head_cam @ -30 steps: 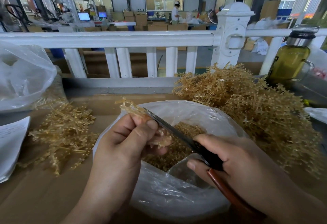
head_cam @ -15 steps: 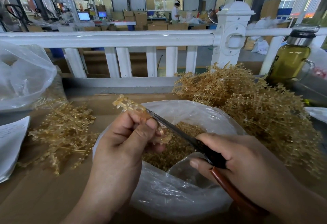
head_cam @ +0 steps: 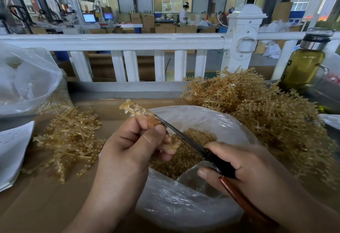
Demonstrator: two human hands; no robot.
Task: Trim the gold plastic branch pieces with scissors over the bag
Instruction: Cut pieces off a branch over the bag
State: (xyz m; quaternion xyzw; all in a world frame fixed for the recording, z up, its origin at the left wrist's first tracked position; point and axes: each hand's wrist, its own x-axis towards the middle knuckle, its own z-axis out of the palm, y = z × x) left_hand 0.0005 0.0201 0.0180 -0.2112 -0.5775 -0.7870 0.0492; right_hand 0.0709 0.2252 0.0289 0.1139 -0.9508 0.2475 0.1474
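Worked over a clear, crinkled plastic bag (head_cam: 184, 205) at lower centre, mouth open, part filled with small gold bits (head_cam: 185, 153). Had a second bag (head_cam: 27, 78), cloudy and puffed, at upper left; contents too blurred to name. Had a bottle (head_cam: 303, 65) of olive liquid, steel-collared, at upper right. Pinched a knobbly, translucent gold branch (head_cam: 137, 111) between thumb and curled fingers of the left hand (head_cam: 132, 151), above the bag's mouth at centre. Gripped scissors (head_cam: 185, 138) in the right hand (head_cam: 252, 168), fingers wrapped round black and red-brown handles, thin dark blades lying together, tip touching the branch. Had a big pile (head_cam: 266, 122), spiky and gold, at right and a small pile (head_cam: 68, 138) at left, on smooth brown cardboard (head_cam: 46, 205), beside white paper (head_cam: 12, 149).
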